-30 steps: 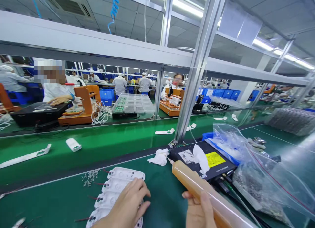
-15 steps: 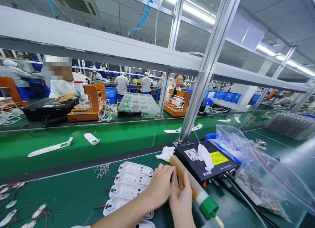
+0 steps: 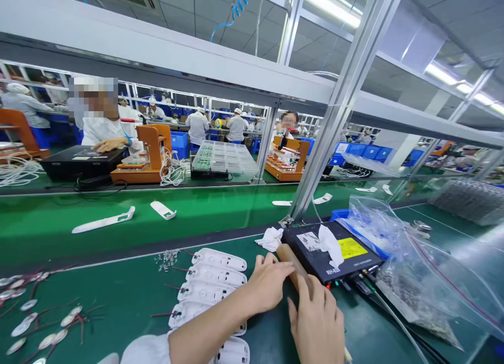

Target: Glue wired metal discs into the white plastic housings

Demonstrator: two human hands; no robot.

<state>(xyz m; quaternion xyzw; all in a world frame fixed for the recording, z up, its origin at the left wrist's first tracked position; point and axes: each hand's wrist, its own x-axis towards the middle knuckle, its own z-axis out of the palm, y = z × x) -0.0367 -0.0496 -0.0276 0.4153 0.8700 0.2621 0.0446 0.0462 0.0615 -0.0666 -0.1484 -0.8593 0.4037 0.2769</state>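
Note:
A brown translucent tube (image 3: 290, 258) lies slanted beside the black box, its lower part mostly hidden by my right hand. My left hand (image 3: 270, 282) has curled fingers against the upper part of this tube; its thumb is hidden. Over the lower part arches my right hand (image 3: 318, 322), palm down, its fingers bent over the tube and its thumb on the near-left side. Left of my hands, several white plastic housings (image 3: 212, 274) lie in a stack-like row, hollow side up, with thin red wires at their left ends. My left forearm covers part of that row.
The black box (image 3: 334, 251) bears a crumpled tissue (image 3: 329, 246). Clear bags of small parts (image 3: 421, 301) lie to the right. Wired discs (image 3: 27, 322) and tiny metal pieces (image 3: 167, 259) lie left. A metal post (image 3: 334, 117) rises ahead; white parts (image 3: 104, 220) lie on the green belt.
My hands have moved apart. The right one has turned palm down and now covers the tube's green cap. My left fingers have shifted onto the tube's upper part. The view has moved slightly.

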